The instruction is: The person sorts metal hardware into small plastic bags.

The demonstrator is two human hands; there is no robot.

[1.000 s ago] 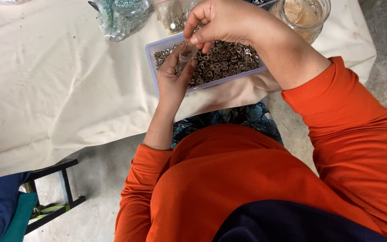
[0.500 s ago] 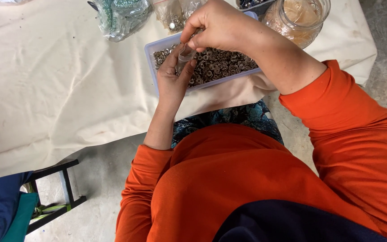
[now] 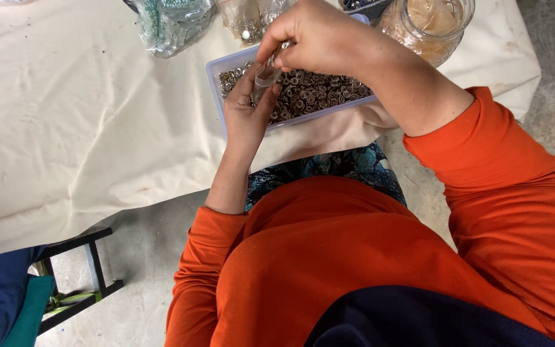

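Nearest the camera was the person's own orange top [image 3: 354, 257], sleeves pushed up the forearms, with a dark blue cloth [image 3: 431, 321] at the bottom edge. To the near left, on the concrete floor [image 3: 142, 270], stood part of a black frame [image 3: 78, 270] beside blue and green fabric [image 3: 1, 295].

Farther on, a cream cloth [image 3: 85, 115] covered the table and hung over its near edge. The left hand [image 3: 246, 112] rose from below, palm up, its fingers curled around a small clear tube [image 3: 263, 80] held upright over the near left corner of a shallow clear plastic tray [image 3: 216, 71]. The tray was filled with small round metal rings [image 3: 319, 93], brownish and silvery.

The right hand [image 3: 316, 38] came in from the right, over the tray, its fingertips pressed together in a pinch at the top of the tube. Whatever it pinched was too small to make out.

Beyond the tray, at the far edge, lay a clear bag of green beads [image 3: 171, 22] on the left, another clear bag [image 3: 245, 19] with small pieces just beside it, and a glass jar [image 3: 428, 22] on the right, close to the tray's far right corner.
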